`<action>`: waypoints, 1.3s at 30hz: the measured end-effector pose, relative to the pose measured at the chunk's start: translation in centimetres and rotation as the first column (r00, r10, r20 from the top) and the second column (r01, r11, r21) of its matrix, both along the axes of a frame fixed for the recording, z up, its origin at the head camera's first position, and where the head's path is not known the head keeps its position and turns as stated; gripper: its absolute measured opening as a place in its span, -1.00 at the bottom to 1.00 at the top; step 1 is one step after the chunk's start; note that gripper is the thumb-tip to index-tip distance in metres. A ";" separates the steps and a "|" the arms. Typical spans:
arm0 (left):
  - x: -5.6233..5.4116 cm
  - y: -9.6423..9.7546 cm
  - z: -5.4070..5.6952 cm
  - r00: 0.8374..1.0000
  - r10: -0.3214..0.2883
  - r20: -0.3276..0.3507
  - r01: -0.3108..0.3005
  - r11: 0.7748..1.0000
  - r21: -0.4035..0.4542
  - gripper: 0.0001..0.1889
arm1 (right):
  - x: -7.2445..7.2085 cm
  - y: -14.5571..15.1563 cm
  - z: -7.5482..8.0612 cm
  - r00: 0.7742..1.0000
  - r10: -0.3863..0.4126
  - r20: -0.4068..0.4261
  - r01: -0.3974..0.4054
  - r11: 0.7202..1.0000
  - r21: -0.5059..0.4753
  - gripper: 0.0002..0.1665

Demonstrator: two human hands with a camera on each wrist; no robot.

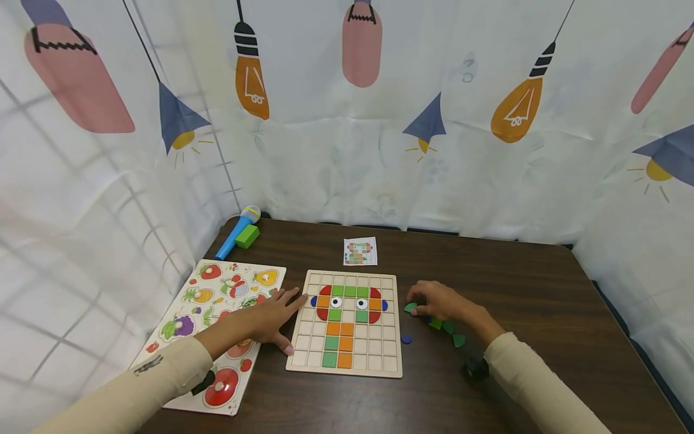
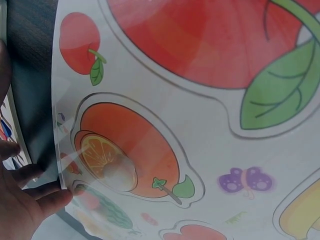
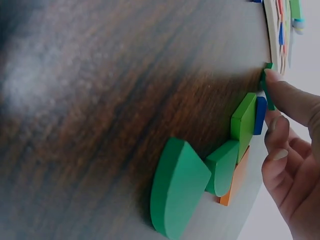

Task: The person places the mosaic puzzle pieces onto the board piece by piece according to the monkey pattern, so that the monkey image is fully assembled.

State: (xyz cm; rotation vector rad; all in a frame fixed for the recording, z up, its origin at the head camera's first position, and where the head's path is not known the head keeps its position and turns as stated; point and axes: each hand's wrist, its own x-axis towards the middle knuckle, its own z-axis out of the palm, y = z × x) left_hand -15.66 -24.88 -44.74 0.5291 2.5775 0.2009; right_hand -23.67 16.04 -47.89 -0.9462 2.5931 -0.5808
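Observation:
My left hand [image 1: 271, 316] spreads its fingers over the left edge of the wooden grid board [image 1: 375, 364], thumb at the lower left rim. Colored tiles on the grid form a figure with two eye tiles, red curved corners and a green-and-orange stem. To the right of the board, my right hand [image 1: 440, 300] pinches a green quarter-round tile [image 1: 410, 307] between thumb and finger, close to the table. Under and beside that hand lie loose tiles: a light green square [image 3: 243, 117], a blue one [image 3: 259, 115], an orange one [image 3: 235, 180] and dark green curved ones [image 3: 180, 185].
A fruit-picture board [image 1: 187, 298] lies left, beneath my left forearm. Behind the grid board is a small pattern card [image 1: 360, 263]. A blue toy microphone [image 1: 234, 236] and green block [image 1: 247, 237] sit at the back left. One blue tile [image 1: 406, 340] lies right of the grid.

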 end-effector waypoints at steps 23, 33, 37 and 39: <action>-0.2 -0.1 -0.4 1.000 0.004 0.007 -0.004 1.000 -0.014 0.23 | 2.7 -0.5 0.8 1.000 -0.019 0.024 0.021 0.997 -0.074 -0.72; -0.3 -0.2 -0.7 1.000 0.012 -0.002 -0.012 1.000 -0.027 0.23 | 4.7 -3.7 1.4 0.993 0.047 0.112 -0.025 0.982 -0.188 -0.78; -0.3 -0.1 -0.6 1.000 0.008 -0.002 -0.008 1.000 -0.020 0.22 | 5.4 -5.1 1.0 0.989 0.088 0.117 -0.059 0.970 -0.236 -0.81; -0.3 -0.1 -0.5 1.000 0.010 -0.002 -0.010 1.000 -0.020 0.22 | 5.7 -5.8 0.8 0.988 0.088 0.126 -0.054 0.968 -0.247 -0.82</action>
